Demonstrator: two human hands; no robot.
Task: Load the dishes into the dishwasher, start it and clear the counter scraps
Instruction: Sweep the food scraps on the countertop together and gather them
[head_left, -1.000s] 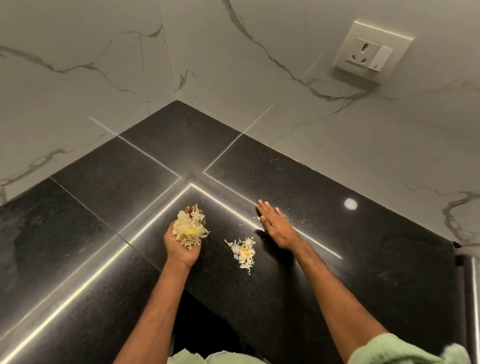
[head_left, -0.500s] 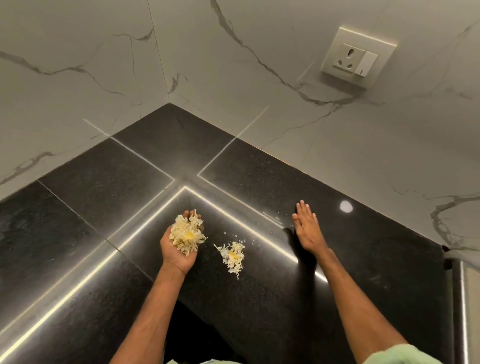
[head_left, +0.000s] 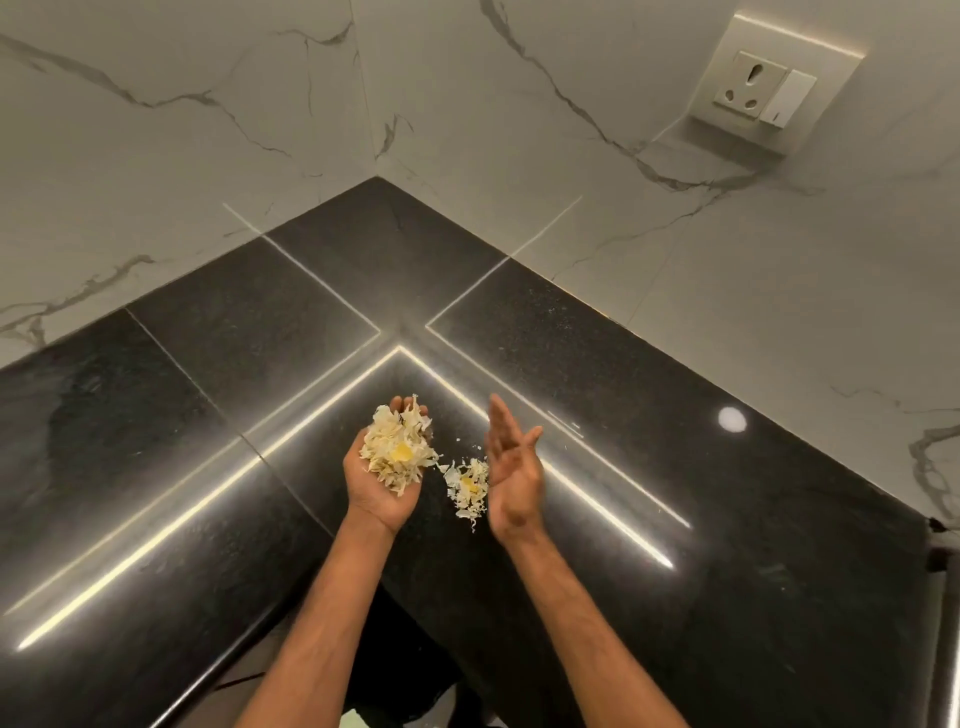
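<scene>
Just left of the small scrap pile (head_left: 467, 488) on the black tabletop (head_left: 675, 493), our left grip (head_left: 382, 493) lies palm-up, unclenched, cradling a heap of scraps (head_left: 397, 454); our right grip (head_left: 511, 475), held straight and flat, stands edgewise at the pile's right side.

- A polished black stone countertop (head_left: 675, 519) bends in an L around an inner corner; its front edge cuts back at the bottom middle.
- The left wall (head_left: 156, 182) and the right wall (head_left: 727, 312), both white marble with grey veins, meet at the countertop's far corner.
- A cream socket plate (head_left: 774, 85) with three pin holes and a switch beside them sits high on the right wall, lit along its top edge.
- Thin pale seams (head_left: 306, 273) cross the countertop near the far corner.
- Bright strip-light reflections (head_left: 156, 525) run along both arms of the countertop and meet in an angle near its middle.
- A small round light spot (head_left: 732, 419) gleams near the countertop's right back edge.
</scene>
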